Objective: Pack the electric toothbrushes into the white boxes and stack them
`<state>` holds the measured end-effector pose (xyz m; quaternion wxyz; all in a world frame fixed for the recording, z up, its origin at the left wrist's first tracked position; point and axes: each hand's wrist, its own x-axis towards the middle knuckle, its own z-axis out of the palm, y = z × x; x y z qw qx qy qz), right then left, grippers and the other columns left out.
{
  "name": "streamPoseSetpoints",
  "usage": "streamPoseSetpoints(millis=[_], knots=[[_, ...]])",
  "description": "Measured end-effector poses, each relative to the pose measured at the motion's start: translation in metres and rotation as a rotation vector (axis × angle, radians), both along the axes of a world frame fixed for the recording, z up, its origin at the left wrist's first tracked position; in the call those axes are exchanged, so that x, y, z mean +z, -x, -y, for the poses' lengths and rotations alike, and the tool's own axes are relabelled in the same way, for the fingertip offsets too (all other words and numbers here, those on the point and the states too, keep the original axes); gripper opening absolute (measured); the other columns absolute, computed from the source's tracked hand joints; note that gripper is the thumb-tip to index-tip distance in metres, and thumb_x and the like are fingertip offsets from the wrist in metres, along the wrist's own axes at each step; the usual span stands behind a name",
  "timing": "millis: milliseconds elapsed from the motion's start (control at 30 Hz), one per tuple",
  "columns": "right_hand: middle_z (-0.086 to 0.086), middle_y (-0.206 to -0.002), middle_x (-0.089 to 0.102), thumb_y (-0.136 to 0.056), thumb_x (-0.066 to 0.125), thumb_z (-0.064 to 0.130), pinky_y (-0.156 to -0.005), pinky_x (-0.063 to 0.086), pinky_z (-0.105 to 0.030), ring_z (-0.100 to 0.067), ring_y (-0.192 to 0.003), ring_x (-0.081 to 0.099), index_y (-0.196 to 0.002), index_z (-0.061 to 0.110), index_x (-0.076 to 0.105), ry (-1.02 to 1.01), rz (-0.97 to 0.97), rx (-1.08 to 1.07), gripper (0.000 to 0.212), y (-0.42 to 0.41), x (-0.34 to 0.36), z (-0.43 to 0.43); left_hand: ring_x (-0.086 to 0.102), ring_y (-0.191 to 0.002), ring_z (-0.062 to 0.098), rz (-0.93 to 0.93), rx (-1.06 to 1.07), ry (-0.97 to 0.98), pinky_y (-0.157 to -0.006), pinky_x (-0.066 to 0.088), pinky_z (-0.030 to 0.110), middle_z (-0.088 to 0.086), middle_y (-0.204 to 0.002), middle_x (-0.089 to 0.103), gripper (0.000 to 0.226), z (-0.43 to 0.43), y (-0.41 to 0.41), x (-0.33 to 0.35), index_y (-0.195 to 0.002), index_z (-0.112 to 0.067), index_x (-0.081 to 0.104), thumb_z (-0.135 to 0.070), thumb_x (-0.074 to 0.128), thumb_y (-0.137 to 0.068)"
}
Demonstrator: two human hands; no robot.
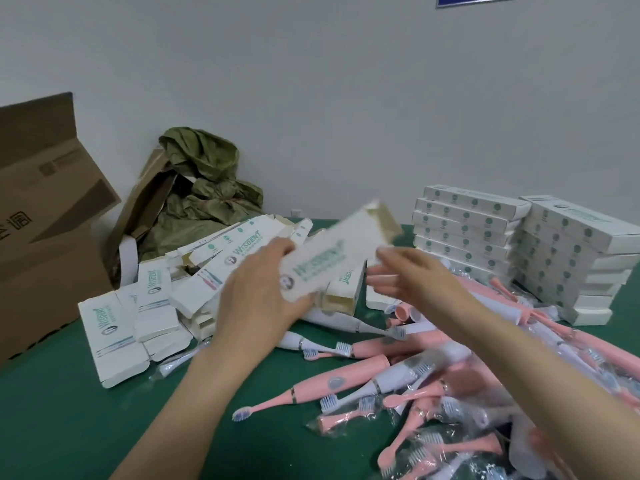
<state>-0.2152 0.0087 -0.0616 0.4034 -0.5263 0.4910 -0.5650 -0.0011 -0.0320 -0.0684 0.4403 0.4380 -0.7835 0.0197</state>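
Toothbrushes: pink and white toothbrushes (349, 377) are heaped on the green table (69, 427) at the near right, many wrapped in clear film.
Left hand: by the left hand (263, 292) a white box (332, 258) is gripped at its lower end, above the heap.
Right hand: the fingers of the right hand (415, 275) are stretched out beside the box's open-flapped end; contact is lost in blur.
Loose boxes: loose boxes (145, 306) are strewn at the left.
Stacks: stacked boxes (519, 251) are piled at the far right.
Far left: a carton (45, 220) and a green bag (204, 188) are set by the wall.
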Motion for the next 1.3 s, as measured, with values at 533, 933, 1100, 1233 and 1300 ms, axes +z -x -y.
streamPoseSetpoints(millis=[533,933,1100,1233,1300], knots=[[-0.006,-0.082,0.074,-0.088,0.062,0.026,-0.055,0.055,-0.018,-0.013,-0.070,0.071,-0.092,0.009,0.065,-0.053,0.718,-0.106,0.018,-0.020,-0.006,-0.002,0.057,-0.099,-0.009,-0.723,-0.482,-0.178,-0.069,0.050,0.013,-0.029,-0.098,0.060,0.079,-0.001,-0.032,0.012,-0.110,-0.035,0.049,-0.032,0.088,-0.042],[-0.002,-0.104,0.069,-0.096,0.051,0.023,-0.092,0.052,-0.030,-0.015,-0.102,0.066,-0.097,0.019,0.065,0.129,0.177,-0.357,0.015,-0.022,0.006,-0.008,0.048,-0.092,-0.004,-0.296,-0.486,0.168,-0.080,0.042,0.012,-0.008,-0.103,0.048,0.060,-0.030,0.025,0.070,-0.102,-0.036,0.049,-0.026,0.087,-0.056],[0.015,-0.077,0.070,-0.094,0.037,0.043,-0.062,0.049,-0.012,0.002,-0.074,0.065,-0.079,0.032,0.071,0.396,0.228,-0.219,0.038,-0.040,0.020,-0.023,0.052,-0.086,0.014,0.037,-0.432,0.205,-0.069,0.050,0.036,0.001,-0.102,0.052,0.054,-0.042,0.065,0.052,-0.110,-0.015,0.060,-0.020,0.084,-0.062],[0.026,-0.106,0.066,-0.091,0.034,0.035,-0.089,0.049,-0.020,0.003,-0.107,0.059,-0.124,0.025,0.056,0.580,0.012,-0.367,0.041,-0.041,0.018,-0.031,0.057,-0.086,0.019,-0.071,-0.385,0.238,-0.066,0.051,0.038,-0.001,-0.099,0.057,0.047,-0.041,0.079,0.043,-0.108,-0.013,0.062,-0.022,0.079,-0.065],[0.029,-0.099,0.066,-0.093,0.035,0.028,-0.084,0.051,-0.026,0.002,-0.100,0.061,-0.124,0.030,0.053,0.651,-0.140,-0.450,0.035,-0.037,0.015,-0.032,0.050,-0.083,0.006,-0.169,-0.395,0.159,-0.069,0.045,0.024,-0.010,-0.095,0.053,0.046,-0.038,0.080,0.042,-0.106,-0.020,0.059,-0.032,0.076,-0.065]])
